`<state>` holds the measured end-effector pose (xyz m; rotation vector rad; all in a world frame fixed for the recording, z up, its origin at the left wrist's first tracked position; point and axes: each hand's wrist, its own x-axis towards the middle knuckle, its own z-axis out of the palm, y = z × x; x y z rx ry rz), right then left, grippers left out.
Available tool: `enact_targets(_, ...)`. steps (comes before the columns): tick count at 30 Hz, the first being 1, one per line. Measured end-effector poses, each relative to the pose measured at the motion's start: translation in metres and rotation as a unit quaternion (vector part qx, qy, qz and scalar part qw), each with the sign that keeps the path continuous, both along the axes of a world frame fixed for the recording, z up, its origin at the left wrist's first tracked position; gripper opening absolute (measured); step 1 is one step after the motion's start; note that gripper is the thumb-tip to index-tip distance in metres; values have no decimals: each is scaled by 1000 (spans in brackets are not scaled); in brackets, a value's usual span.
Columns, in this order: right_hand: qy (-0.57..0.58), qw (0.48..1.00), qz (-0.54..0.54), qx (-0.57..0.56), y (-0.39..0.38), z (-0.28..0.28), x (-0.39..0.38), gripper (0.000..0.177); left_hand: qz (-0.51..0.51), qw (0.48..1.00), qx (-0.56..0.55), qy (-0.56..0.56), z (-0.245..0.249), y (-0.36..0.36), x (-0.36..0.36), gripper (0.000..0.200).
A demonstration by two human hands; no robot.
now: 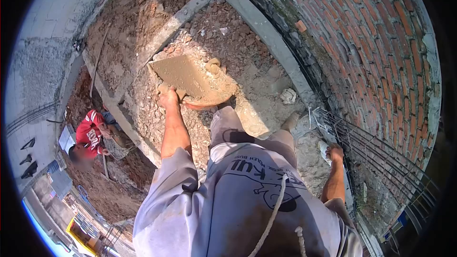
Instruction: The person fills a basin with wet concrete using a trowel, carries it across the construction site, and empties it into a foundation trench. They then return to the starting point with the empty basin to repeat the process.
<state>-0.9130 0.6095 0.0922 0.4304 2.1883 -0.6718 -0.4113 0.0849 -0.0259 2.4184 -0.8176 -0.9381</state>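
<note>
Grey-brown mortar spread in a pan; pan just beyond and to the right of the left hand, which is closed on its edge; right hand well apart, curled at a pale object — whether gripped cannot be told; steel bars just beside it.

We are seeing orange along the tray's edge, and tan on its mortar. Right of the tray, we are facing a wall patterned in rows of reddish-orange bricks with grey joints. Below the tray, we are wearing a pale lavender-grey top with dark lettering and brown stains. Left of the tray, we are noticing a red shirt with white lettering.
</note>
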Motion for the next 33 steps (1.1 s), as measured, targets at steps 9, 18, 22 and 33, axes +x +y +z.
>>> enact_targets(9,5,916,402,2,-289,21,25,28,119,987,99,39,15,24,114,58)
enact_targets(18,21,854,511,-90,-534,43,86,28,415,890,16,188,70,13,150,47)
enact_targets(22,-64,821,556,-117,-624,-17,113,25,480,865,18,144,103,-26,153,47)
enact_targets(33,-291,669,680,-71,-914,-8,299,38,510,841,-64,171,158,-171,102,43)
